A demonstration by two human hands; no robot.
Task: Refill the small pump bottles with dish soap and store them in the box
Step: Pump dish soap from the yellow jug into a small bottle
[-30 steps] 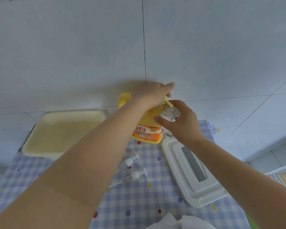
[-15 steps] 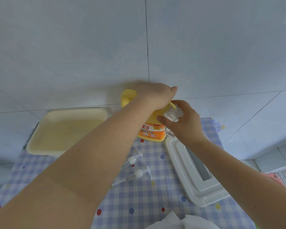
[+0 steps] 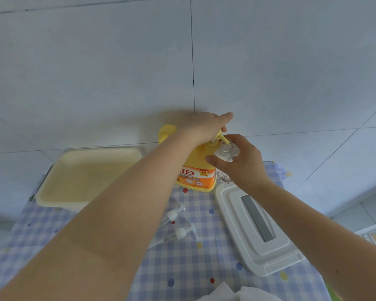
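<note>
Head view looks down on a table [image 3: 204,263] with a checked cloth and coloured dots. At the far middle stands the yellow dish soap bottle [image 3: 197,172] with an orange label. The left hand [image 3: 201,127] lies on top of its pump head, fingers [image 3: 225,117] curled down over it and pressing. The right hand [image 3: 240,161] grips a small clear bottle [image 3: 226,151], fingers closed around its body, and holds the open neck just under the yellow spout [image 3: 224,141]. So the step in hand seems to be the filling of this small bottle. How much soap is inside, I cannot tell.

Two white pump tops [image 3: 178,222] lie on the cloth near the middle, apart from any bottle. A cream tray [image 3: 59,192] sits far left, and a white lid [image 3: 263,261] with a grey strip lies at the right.

Next, I think, the neck must stay exactly below the spout during more pumps, then one pump top must be screwed on before storing.
</note>
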